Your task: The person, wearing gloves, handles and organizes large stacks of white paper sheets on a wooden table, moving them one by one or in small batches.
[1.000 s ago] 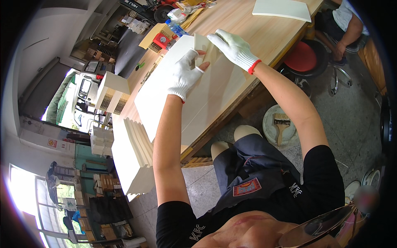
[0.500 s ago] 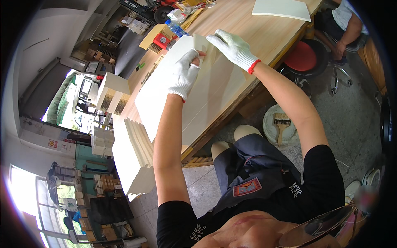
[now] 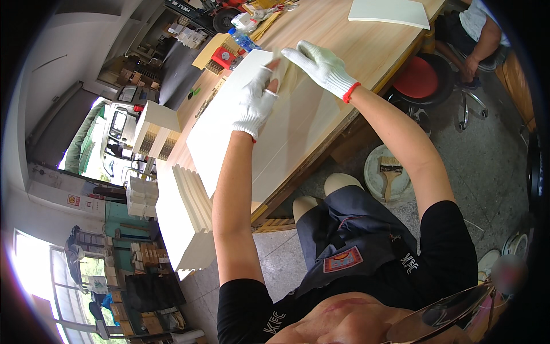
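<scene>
A large white board (image 3: 220, 137) lies flat on the wood-grain table before me. My left hand (image 3: 256, 106), in a white knit glove with bare fingertips showing, is over the board's right part. Its fingers stretch forward, thumb apart, and the fingertips are blurred. My right hand (image 3: 321, 64), in a white glove with a red cuff, is just right of it, fingers bent and pressed together, pointing left. A pale, blurred strip (image 3: 291, 77) shows between the two hands; what it is, and whether the right fingers grip it, I cannot make out.
Stacked white panels (image 3: 186, 215) stand at the table's left end, with a block stack (image 3: 154, 129) beyond. A bottle (image 3: 243, 40) and a red box (image 3: 223, 57) are farther back. Another panel (image 3: 389, 12) lies far right. A brush (image 3: 390, 172) rests on a bucket; a person sits far right.
My left fingers have straightened and reached forward, away from their bent position. The pale piece between my hands has shifted and blurred. My right hand has edged slightly left.
</scene>
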`<state>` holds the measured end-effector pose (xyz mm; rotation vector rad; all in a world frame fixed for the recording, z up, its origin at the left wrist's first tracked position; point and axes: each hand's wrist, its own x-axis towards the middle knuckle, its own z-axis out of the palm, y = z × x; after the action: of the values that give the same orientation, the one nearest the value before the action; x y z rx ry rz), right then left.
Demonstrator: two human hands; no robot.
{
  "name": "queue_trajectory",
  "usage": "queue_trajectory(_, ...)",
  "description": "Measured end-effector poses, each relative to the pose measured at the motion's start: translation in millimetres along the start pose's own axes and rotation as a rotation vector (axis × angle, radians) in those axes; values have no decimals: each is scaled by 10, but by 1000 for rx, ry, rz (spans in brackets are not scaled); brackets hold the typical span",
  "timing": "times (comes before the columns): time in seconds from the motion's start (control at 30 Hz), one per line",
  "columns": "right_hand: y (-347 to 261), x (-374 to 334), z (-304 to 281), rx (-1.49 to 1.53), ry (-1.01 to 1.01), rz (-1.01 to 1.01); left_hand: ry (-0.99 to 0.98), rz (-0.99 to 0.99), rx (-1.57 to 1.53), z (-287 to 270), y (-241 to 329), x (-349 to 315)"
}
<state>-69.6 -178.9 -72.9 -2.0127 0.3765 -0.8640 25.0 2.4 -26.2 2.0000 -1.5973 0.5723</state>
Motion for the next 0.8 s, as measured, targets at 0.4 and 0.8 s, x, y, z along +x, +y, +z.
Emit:
queue_trajectory(0.4,95,8,21,30,61,-50,-231,-307,-33,-62,262,69)
queue_trajectory(0.8,63,-25,-5,49,48,-5,-133,-192,-70,-60,254,45)
